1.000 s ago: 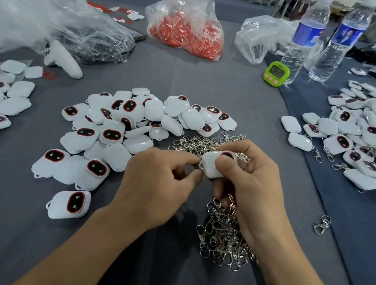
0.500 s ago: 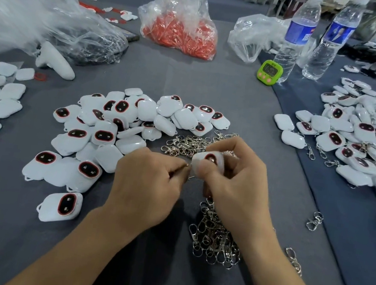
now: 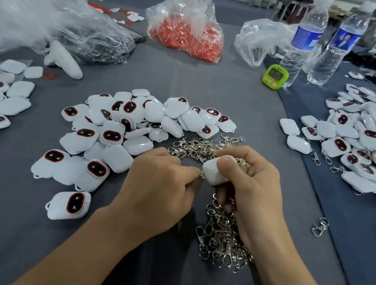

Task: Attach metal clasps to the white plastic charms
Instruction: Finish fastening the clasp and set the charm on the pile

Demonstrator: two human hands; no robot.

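Both forearms come up from the bottom edge and meet just right of centre frame. The right hand (image 3: 251, 193) is curled round a white charm (image 3: 214, 173), thumb on top. The left hand (image 3: 161, 182) is knuckles-up, fingertips pinching a tiny clasp (image 3: 202, 174) at the charm's left corner, mostly hidden tbh. The loose clasp pile (image 3: 220, 242) sits right underneath, and the charm heap (image 3: 120, 130) is centre left.

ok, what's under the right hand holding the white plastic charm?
A heap of silver metal clasps on the grey cloth, showing beyond and below the right hand. The hand covers the heap's middle, so that part cannot be seen.
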